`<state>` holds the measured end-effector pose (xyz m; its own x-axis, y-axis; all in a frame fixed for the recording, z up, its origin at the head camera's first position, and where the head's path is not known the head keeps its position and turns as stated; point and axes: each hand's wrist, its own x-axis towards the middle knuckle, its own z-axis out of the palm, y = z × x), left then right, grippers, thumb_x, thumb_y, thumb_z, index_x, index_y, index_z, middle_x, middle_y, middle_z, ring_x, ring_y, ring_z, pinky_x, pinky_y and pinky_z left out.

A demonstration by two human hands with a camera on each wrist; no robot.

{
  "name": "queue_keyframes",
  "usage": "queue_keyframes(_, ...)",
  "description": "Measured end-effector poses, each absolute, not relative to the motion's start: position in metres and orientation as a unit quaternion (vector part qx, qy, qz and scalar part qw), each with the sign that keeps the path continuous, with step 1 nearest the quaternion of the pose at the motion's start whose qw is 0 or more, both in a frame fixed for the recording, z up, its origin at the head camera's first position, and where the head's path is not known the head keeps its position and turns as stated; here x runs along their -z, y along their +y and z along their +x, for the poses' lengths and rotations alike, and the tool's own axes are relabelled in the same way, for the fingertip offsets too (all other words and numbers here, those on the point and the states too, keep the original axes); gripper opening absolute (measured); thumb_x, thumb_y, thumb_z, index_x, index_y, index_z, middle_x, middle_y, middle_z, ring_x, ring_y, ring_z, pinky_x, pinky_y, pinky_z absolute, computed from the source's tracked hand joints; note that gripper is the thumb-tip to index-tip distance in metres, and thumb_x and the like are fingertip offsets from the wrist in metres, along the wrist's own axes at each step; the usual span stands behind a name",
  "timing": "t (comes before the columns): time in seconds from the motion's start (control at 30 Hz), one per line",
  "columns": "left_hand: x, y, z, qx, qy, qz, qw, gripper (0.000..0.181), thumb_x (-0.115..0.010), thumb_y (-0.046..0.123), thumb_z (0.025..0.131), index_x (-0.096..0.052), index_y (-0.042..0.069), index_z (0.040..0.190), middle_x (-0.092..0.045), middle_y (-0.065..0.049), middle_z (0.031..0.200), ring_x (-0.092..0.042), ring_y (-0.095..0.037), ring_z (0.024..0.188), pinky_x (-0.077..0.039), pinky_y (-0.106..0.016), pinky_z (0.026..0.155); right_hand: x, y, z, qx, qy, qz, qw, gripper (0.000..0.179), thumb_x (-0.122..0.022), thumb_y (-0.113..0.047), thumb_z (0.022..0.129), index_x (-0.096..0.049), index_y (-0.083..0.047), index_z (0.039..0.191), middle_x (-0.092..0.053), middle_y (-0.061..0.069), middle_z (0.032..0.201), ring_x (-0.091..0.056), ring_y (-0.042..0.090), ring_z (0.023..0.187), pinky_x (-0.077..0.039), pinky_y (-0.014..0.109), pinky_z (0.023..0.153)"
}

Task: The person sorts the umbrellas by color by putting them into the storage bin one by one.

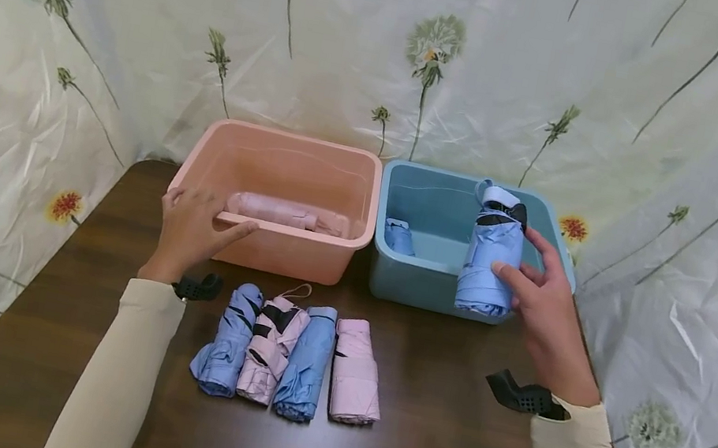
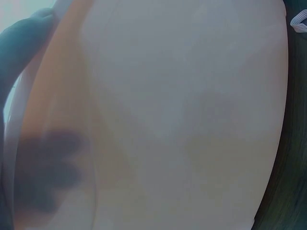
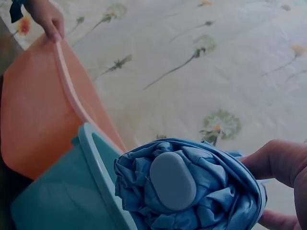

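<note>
My right hand (image 1: 545, 293) grips a folded light-blue umbrella (image 1: 491, 259) by its side, above the front rim of the blue bin (image 1: 441, 290). In the right wrist view, the oval end of that umbrella's handle (image 3: 172, 181) faces the camera amid bunched cloth. Another blue umbrella (image 1: 400, 238) lies inside the blue bin at its left. My left hand (image 1: 192, 231) holds the front rim of the pink bin (image 1: 282, 252), its fingers inside and showing dimly through the wall in the left wrist view. A pink umbrella (image 1: 275, 211) lies inside the pink bin.
In front of the bins, several folded umbrellas lie side by side on the dark wooden table (image 1: 435, 446): a blue one (image 1: 230, 341), a pink one (image 1: 270, 349), a blue one (image 1: 306, 363) and a pink one (image 1: 358, 372). A flowered curtain (image 1: 336, 28) stands behind.
</note>
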<state>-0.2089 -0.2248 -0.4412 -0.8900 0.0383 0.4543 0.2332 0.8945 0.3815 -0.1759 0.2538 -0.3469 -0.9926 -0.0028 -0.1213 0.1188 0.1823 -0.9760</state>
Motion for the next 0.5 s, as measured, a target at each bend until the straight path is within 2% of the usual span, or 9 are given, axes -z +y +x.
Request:
queue_keyframes(0.13,0.442,-0.224,-0.210,0.222,-0.945,-0.073,0.227,0.053,-0.069,0.060,0.077,-0.058,0.009,0.073,-0.059,-0.011,0.082,-0.052,-0.033,0.095,-0.018,-0.059,0.101,0.347,0.253,-0.189,0.642,0.764,0.044,0.045,0.079,-0.069,-0.038,0.088,-0.021,-0.039,0.151,-0.039,0.012,0.137,-0.048,0.023,0.114,-0.049,0.025,0.079)
queue_keyframes(0.3,0.443,-0.225,-0.208,0.224,-0.945,-0.070,0.229,0.053,-0.070,0.060,0.077,-0.054,0.010,0.071,-0.057,-0.010,0.081,-0.052,-0.032,0.094,-0.019,-0.059,0.101,0.349,0.251,-0.207,0.650,0.758,0.040,0.043,0.078,-0.071,-0.035,0.088,-0.024,-0.037,0.150,-0.043,0.013,0.134,-0.050,0.025,0.113,-0.051,0.026,0.078)
queue_keyframes(0.5,0.444,-0.223,-0.206,0.221,-0.945,-0.069,0.229,0.053,-0.071,0.059,0.076,-0.057,0.009,0.073,-0.061,-0.014,0.086,-0.052,-0.035,0.098,-0.019,-0.060,0.100,0.358,0.251,-0.239,0.644,0.763,0.045,0.043,0.077,-0.070,-0.038,0.088,-0.023,-0.039,0.150,-0.042,0.014,0.140,-0.048,0.028,0.118,-0.048,0.030,0.081)
